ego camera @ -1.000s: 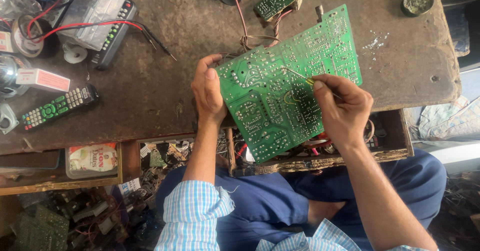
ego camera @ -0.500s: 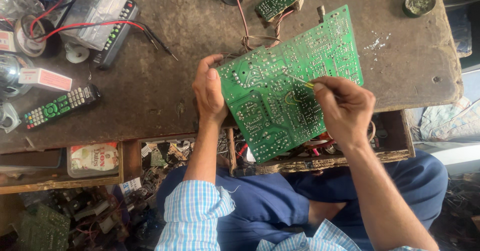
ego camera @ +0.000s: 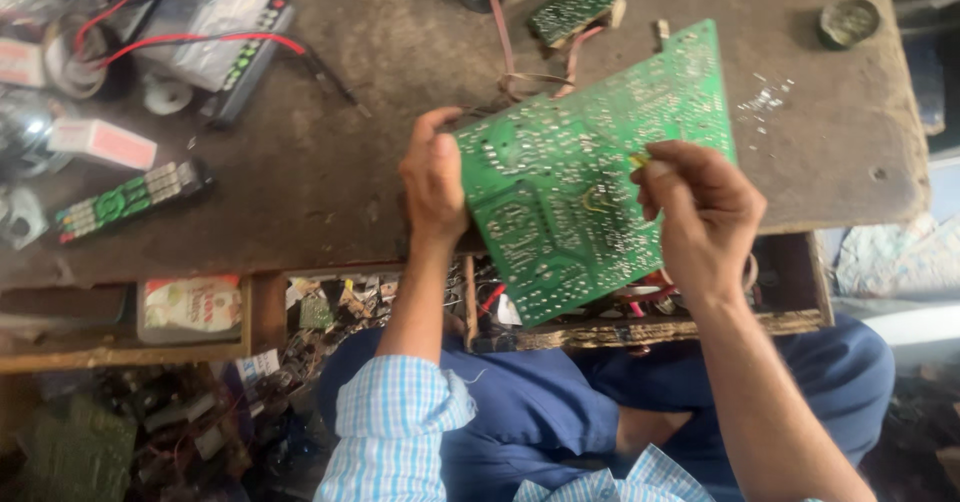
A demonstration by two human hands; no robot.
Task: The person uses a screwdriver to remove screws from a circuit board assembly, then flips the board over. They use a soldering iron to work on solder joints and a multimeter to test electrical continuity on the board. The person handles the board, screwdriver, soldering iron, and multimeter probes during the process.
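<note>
I hold a large green circuit board (ego camera: 580,177), solder side up, tilted over the front edge of a worn wooden workbench (ego camera: 330,172). My left hand (ego camera: 435,177) grips the board's left edge. My right hand (ego camera: 700,212) is closed on a small thin tool with a yellowish tip (ego camera: 638,160) that touches the board's middle. Reddish wires (ego camera: 520,82) run from the board's top edge toward a smaller green circuit board (ego camera: 572,7) lying further back.
On the bench's left lie a green remote-control board (ego camera: 130,197), a black remote (ego camera: 245,57), a red cable (ego camera: 190,42) and a small white box (ego camera: 100,142). A round tin (ego camera: 848,20) sits at the far right. An open drawer (ego camera: 700,327) of parts is under the bench.
My right hand has shifted slightly left and up along the board, bringing the tool tip toward its middle. My left hand keeps its grip on the left edge.
</note>
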